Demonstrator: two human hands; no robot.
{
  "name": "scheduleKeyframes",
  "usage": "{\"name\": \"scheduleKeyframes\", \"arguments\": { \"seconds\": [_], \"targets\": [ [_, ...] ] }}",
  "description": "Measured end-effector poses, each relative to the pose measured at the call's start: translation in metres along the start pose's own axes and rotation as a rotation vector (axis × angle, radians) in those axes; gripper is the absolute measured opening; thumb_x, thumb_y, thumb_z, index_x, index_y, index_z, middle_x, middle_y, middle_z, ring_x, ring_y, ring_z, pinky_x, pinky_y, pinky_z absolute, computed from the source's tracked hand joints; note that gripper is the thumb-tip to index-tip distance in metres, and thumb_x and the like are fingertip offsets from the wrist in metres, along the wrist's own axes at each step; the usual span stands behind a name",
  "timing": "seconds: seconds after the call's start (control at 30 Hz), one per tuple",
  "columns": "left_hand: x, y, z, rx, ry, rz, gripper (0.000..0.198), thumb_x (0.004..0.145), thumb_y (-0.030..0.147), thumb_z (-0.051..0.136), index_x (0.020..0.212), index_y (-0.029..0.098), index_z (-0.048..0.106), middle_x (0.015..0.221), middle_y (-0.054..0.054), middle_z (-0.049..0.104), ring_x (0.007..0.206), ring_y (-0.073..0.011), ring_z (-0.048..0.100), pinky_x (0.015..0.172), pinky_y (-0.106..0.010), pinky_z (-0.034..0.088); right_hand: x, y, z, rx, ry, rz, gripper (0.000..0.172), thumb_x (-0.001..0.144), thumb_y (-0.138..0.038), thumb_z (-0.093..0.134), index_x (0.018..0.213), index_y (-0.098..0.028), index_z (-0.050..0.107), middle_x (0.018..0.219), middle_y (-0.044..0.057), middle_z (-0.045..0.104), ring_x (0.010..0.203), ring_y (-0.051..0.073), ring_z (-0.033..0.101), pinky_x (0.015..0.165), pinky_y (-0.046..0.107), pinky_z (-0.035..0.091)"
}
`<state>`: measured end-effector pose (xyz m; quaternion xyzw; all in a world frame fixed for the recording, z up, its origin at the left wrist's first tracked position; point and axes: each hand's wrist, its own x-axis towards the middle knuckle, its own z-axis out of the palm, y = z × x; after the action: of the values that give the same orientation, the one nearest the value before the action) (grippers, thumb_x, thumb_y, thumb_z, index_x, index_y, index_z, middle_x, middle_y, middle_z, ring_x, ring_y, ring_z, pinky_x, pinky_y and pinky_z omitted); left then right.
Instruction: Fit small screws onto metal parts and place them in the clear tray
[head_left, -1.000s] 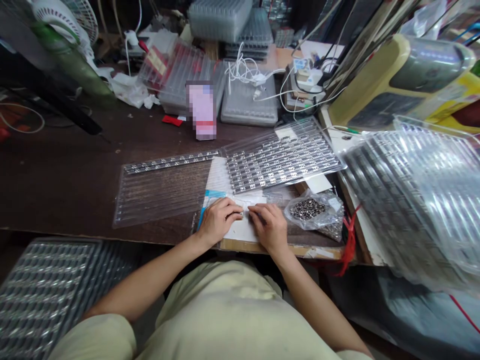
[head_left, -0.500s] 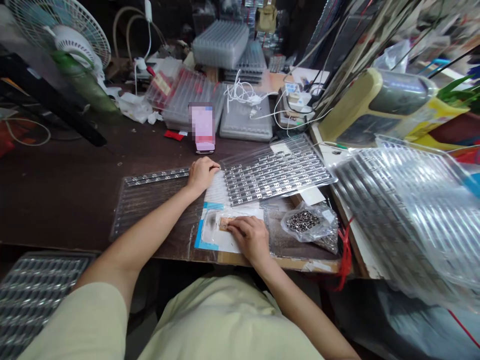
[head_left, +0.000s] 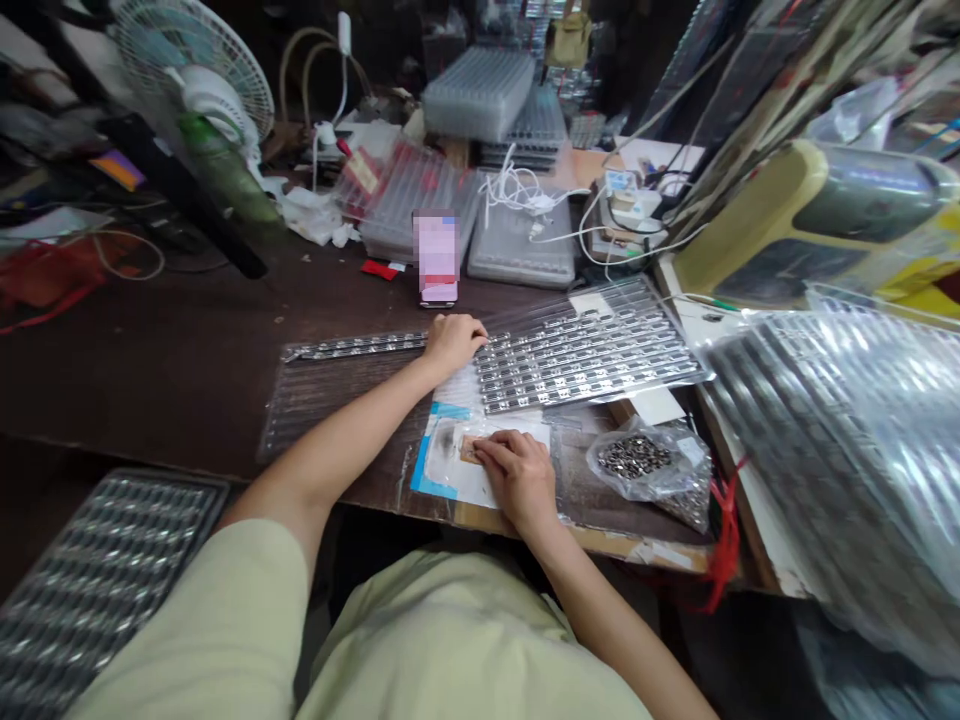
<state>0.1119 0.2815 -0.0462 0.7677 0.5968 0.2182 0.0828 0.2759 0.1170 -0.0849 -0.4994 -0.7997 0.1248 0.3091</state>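
My left hand, curled, has moved beside the tray; my bunched right hand alone touches the brown piece; both grips unclear.

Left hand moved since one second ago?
Yes: the left hand has moved forward, closer to the phone, to the left end of the fuller tray.

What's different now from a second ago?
The left hand has left its place beside the right hand and gone forward to the left end of the filled tray; whether it holds anything is unclear. A small brown piece now shows at the right hand's fingertips. The right hand has stayed over the white sheet; tray and bag of metal parts look unmoved.
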Motion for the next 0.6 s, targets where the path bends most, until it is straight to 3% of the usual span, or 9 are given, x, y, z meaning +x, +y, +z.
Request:
{"name": "scheduleKeyframes", "arguments": {
  "seconds": [0.13, 0.27, 0.33, 0.43, 0.5, 0.6],
  "targets": [
    [-0.005, -0.007, -0.007, -0.176, 0.092, -0.073, 0.010, 0.082, 0.022, 0.060, 0.080, 0.018, 0.069, 0.085, -0.006, 0.072, 0.081, -0.0194, 0.064, 0.079, -0.032, 0.045, -0.002, 0.001, -0.005, -0.060, 0.016, -0.024, 0.020, 0.089, -0.032, 0.058, 0.106, -0.026, 0.068, 0.094, 0.004, 0.065, 0.084, 0.017, 0.056, 0.074, 0.031, 0.039],
    [-0.047, -0.059, -0.044, -0.439, 0.208, -0.226, 0.018, 0.085, 0.020, 0.051, 0.098, 0.014, 0.063, 0.088, -0.007, 0.070, 0.076, -0.0153, 0.065, 0.072, -0.026, 0.049, -0.013, 0.015, -0.024, -0.175, 0.061, -0.042, 0.023, 0.090, -0.033, 0.055, 0.108, -0.022, 0.066, 0.097, 0.006, 0.064, 0.085, 0.020, 0.055, 0.073, 0.033, 0.041],
    [-0.080, -0.094, -0.069, -0.285, 0.293, -0.286, 0.027, 0.086, 0.020, 0.047, 0.110, 0.015, 0.060, 0.099, -0.008, 0.069, 0.082, -0.0164, 0.065, 0.077, -0.029, 0.050, -0.019, 0.024, -0.032, -0.208, 0.070, -0.035, 0.026, 0.091, -0.035, 0.054, 0.108, -0.020, 0.065, 0.097, 0.008, 0.063, 0.084, 0.021, 0.055, 0.074, 0.033, 0.043],
    [-0.123, -0.137, -0.098, 0.071, 0.371, -0.389, 0.026, 0.087, 0.020, 0.045, 0.105, 0.017, 0.063, 0.107, -0.010, 0.065, 0.098, -0.0228, 0.061, 0.091, -0.036, 0.045, -0.026, 0.034, -0.034, -0.194, 0.073, -0.042, 0.026, 0.092, -0.035, 0.051, 0.106, -0.019, 0.065, 0.094, 0.008, 0.062, 0.083, 0.020, 0.055, 0.074, 0.032, 0.046],
    [-0.141, -0.152, -0.104, 0.134, 0.338, -0.396, 0.026, 0.087, 0.021, 0.043, 0.103, 0.017, 0.064, 0.107, -0.010, 0.065, 0.101, -0.0245, 0.059, 0.093, -0.038, 0.043, -0.026, 0.036, -0.032, -0.172, 0.079, -0.043, 0.022, 0.093, -0.032, 0.050, 0.100, -0.020, 0.066, 0.089, 0.007, 0.062, 0.081, 0.019, 0.056, 0.072, 0.030, 0.047],
    [-0.151, -0.157, -0.099, 0.137, 0.320, -0.374, 0.028, 0.088, 0.022, 0.041, 0.104, 0.017, 0.063, 0.106, -0.011, 0.065, 0.099, -0.0243, 0.059, 0.092, -0.037, 0.044, -0.025, 0.034, -0.029, -0.173, 0.078, -0.037, 0.019, 0.093, -0.030, 0.050, 0.093, -0.021, 0.066, 0.084, 0.005, 0.063, 0.078, 0.017, 0.057, 0.071, 0.028, 0.046]
  ]
}}
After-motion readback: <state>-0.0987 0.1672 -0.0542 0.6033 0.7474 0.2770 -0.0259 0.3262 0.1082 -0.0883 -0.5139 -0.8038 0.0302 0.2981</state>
